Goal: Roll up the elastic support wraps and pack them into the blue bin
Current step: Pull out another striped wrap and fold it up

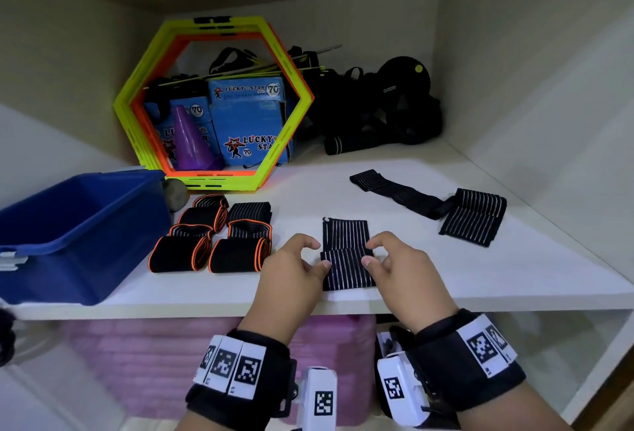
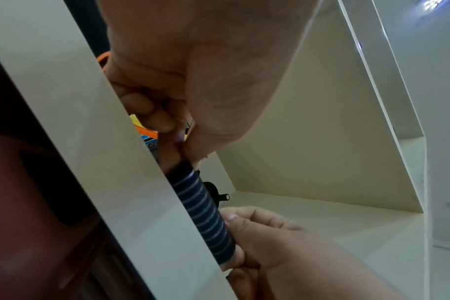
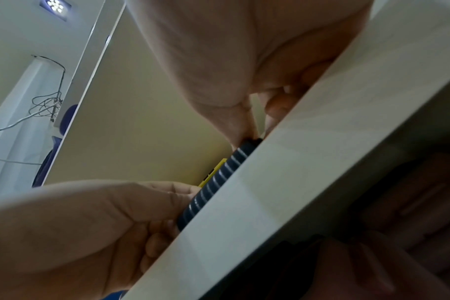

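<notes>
A black elastic wrap with white stripes [image 1: 346, 261] lies partly rolled near the front edge of the white shelf [image 1: 480, 279]. My left hand [image 1: 319, 254] pinches its left side and my right hand [image 1: 370, 252] pinches its right side, thumbs on the near fold. The left wrist view shows the striped roll [image 2: 203, 213] end to end between both hands; the right wrist view shows the same roll [image 3: 219, 178]. Several rolled wraps with orange trim [image 1: 206, 235] sit left of my hands. The blue bin [image 1: 68, 242] stands at the far left, and what I see of its inside is bare. Another striped wrap [image 1: 446, 207] lies unrolled at the right.
Yellow and orange hexagon rings [image 1: 212, 101] lean at the back, framing blue boxes [image 1: 250, 122] and a purple cone [image 1: 190, 139]. A heap of black straps and gear [image 1: 377, 105] fills the back right. Pink items [image 1: 154, 345] lie on the shelf below.
</notes>
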The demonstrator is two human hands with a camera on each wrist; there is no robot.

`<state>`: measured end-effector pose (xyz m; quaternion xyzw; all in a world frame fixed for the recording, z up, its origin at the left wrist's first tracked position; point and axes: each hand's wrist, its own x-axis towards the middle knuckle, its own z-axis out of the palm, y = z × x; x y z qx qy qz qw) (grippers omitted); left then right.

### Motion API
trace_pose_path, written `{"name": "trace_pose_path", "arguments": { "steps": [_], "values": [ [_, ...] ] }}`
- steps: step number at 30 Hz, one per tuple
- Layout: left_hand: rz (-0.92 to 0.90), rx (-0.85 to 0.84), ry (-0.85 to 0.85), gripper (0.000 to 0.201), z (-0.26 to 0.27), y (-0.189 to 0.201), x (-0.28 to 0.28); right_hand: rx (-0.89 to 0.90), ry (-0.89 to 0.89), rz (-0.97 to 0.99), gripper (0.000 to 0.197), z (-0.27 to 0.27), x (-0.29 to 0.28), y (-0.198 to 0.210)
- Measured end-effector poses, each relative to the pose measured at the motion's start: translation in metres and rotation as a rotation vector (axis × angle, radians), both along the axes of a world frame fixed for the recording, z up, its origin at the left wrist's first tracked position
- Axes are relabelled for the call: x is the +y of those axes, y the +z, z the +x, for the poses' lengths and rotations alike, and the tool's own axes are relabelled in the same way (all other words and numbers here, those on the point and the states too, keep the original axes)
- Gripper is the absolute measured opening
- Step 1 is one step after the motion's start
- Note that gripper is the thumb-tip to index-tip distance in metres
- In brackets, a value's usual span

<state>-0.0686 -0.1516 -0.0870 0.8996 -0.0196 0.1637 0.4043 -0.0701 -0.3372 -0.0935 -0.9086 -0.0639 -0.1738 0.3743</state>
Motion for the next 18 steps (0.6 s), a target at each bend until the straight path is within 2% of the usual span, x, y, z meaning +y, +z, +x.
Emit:
{"name": "trace_pose_path", "arguments": {
  "steps": [4,6,12,18],
  "values": [
    [0.068,-0.010,-0.012,0.008,0.001,0.000,-0.002,-0.007,0.008,-0.051,0.007,0.001,0.002,-0.001],
    [0.039,0.003,-0.016,0.010,0.001,0.000,-0.003,0.001,0.010,-0.049,0.009,0.003,0.002,0.000],
    [-0.033,0.070,-0.087,0.019,0.004,0.001,0.000,0.183,0.097,0.004,0.017,0.007,-0.001,0.013],
    [-0.081,0.177,-0.133,0.027,0.009,0.005,0.007,0.315,0.188,-0.064,0.046,0.019,-0.007,0.025]
  ]
}}
